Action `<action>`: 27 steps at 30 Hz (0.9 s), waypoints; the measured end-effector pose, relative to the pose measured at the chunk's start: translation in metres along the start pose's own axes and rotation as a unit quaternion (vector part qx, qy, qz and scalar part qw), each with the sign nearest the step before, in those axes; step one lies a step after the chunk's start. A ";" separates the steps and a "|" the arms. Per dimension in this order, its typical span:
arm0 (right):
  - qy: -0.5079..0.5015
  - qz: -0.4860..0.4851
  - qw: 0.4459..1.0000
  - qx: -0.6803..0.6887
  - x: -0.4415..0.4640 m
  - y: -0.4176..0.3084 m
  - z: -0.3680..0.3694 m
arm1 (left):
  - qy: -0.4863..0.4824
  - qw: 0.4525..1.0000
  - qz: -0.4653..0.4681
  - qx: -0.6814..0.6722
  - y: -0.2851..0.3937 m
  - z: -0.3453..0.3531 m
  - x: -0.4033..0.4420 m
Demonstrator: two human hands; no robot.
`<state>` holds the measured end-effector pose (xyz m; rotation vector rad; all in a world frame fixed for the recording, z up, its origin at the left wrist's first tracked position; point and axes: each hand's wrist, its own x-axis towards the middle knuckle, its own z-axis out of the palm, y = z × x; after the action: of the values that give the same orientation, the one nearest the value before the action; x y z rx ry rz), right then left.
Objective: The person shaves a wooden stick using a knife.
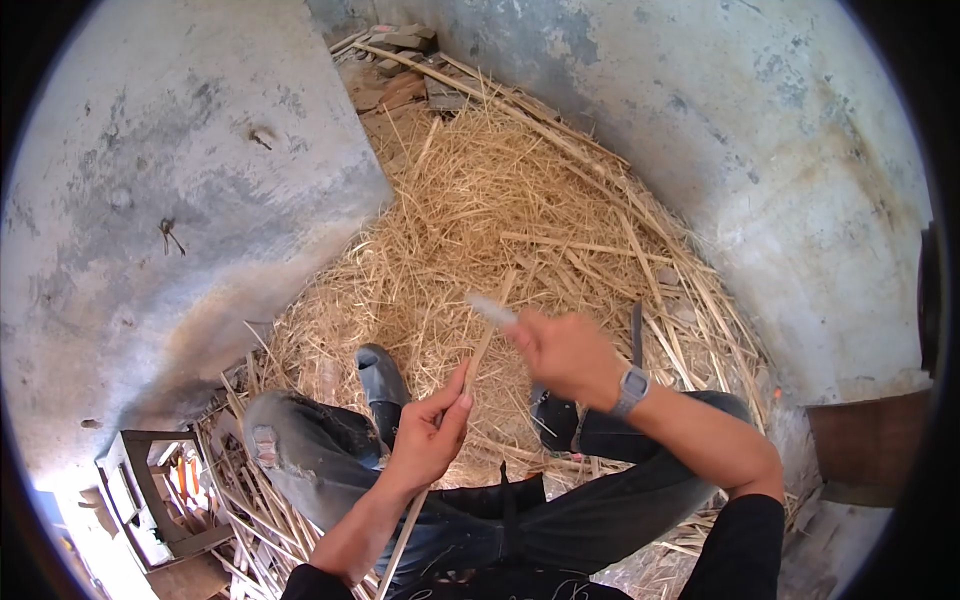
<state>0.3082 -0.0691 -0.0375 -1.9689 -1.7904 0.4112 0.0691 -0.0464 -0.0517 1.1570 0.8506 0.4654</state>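
My left hand (pixel 432 432) is closed around a long thin wooden strip (pixel 486 343), which slants from my lap up and away over the shavings. In my right hand (pixel 567 352), with a watch on the wrist, is a knife whose pale blade (pixel 490 307) points left and lies across the strip near its far end. The blade is smeared by motion, and its handle is hidden in my fist. I cannot tell whether the edge touches the wood.
A deep heap of pale shavings (pixel 470 190) covers the floor ahead. Long strips (pixel 680 270) lean along the curved right wall (pixel 780 120). Bricks (pixel 400 45) lie at the far end. More strips (pixel 250 510) and a wooden frame (pixel 150 500) are at my left.
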 end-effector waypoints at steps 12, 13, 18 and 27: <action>-0.058 -0.031 0.997 0.040 0.003 -0.004 0.001 | -0.023 0.989 -0.069 -0.132 0.007 -0.008 -0.001; -0.058 -0.005 0.997 0.046 0.005 -0.001 0.000 | -0.026 0.989 -0.074 -0.127 0.007 -0.009 -0.001; -0.077 -0.064 0.995 0.027 -0.014 -0.007 0.013 | -0.027 0.990 -0.087 -0.109 0.005 -0.008 0.000; -0.116 -0.055 0.991 0.033 -0.016 -0.028 0.000 | -0.041 0.986 -0.092 -0.131 0.005 -0.009 0.002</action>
<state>0.2822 -0.0833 -0.0239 -1.8288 -1.9890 0.6765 0.0638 -0.0380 -0.0489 0.8417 0.7914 0.3619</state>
